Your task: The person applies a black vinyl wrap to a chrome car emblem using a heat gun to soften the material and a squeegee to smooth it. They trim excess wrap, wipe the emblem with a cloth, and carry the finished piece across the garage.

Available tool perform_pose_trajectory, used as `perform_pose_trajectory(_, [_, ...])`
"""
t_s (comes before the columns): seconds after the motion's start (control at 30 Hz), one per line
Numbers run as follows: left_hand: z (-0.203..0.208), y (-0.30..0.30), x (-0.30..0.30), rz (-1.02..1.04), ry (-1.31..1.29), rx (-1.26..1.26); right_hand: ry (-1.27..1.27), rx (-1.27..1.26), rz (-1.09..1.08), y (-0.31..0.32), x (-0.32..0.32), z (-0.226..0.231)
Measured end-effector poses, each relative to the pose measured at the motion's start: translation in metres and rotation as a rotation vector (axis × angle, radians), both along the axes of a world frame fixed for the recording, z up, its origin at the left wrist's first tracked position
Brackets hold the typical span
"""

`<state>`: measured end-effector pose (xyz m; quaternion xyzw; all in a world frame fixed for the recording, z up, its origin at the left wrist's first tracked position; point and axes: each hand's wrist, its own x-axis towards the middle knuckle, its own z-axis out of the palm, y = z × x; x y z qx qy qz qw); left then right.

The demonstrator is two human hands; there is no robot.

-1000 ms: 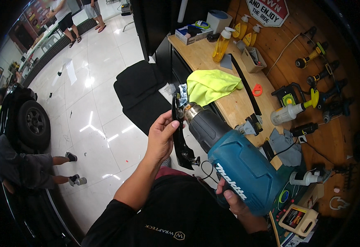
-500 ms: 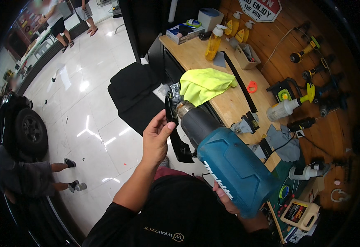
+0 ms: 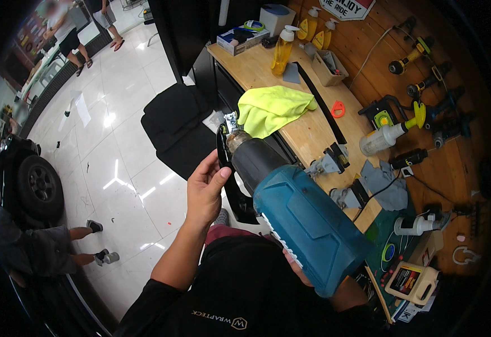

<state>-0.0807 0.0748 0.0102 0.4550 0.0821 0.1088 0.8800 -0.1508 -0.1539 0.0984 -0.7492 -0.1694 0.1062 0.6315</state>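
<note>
Vs. the frames a sec and half a sec back, the blue heat gun (image 3: 307,224) is seen brought closer and larger in the head view, its nozzle swung up nearer the black trim piece (image 3: 231,182); the part itself is kept at much the same spot in front of the chest. The gap btw. nozzle and part is now all but closed: the scorched metal tip sits just beside the part's upper end, w/ touching or not hard to tell. Judged from this, heating of the black part looks to be under way or just about to start, rather than finished.

Left hand (image 3: 206,188): raised from the lower edge, forearm angled up and to the right, palm turned toward the part, thumb on the near face and fingers curled round the far edge, so the part is gripped upright and slightly tilted.

Right hand (image 3: 304,269): mostly hidden under the gun body; only a strip of fingers is seen below the housing. It is wrapped on the grip, so the gun is carried by it, barrel aimed up-left.

Behind: wooden workbench (image 3: 307,132) w/ a yellow-green cloth (image 3: 273,106) lying on it, well apart from both hands.
</note>
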Motion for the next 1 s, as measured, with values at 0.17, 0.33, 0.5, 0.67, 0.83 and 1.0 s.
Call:
perform_pose_trajectory(0.17, [0.001,0.0,-0.004,0.042,-0.043,0.17,0.009,0.033,0.009,-0.001,0.002,-0.005])
perform_pose_trajectory(0.33, [0.002,-0.002,-0.009,0.045,-0.029,0.221,0.027,0.064,0.004,-0.002,0.002,-0.006])
perform_pose_trajectory(0.5, [-0.004,0.005,-0.004,0.083,0.015,0.219,0.048,0.083,0.0,-0.008,0.003,-0.006])
perform_pose_trajectory(0.67, [-0.022,0.052,0.032,0.058,0.082,-0.114,0.091,0.127,-0.008,-0.012,0.002,-0.006])
perform_pose_trajectory(0.83, [-0.035,0.086,0.036,-0.069,0.038,-0.225,0.101,0.144,0.003,-0.017,-0.001,-0.004])
perform_pose_trajectory(1.0, [-0.032,0.06,0.03,-0.005,0.087,-0.164,0.112,0.155,0.008,-0.018,0.0,-0.002])
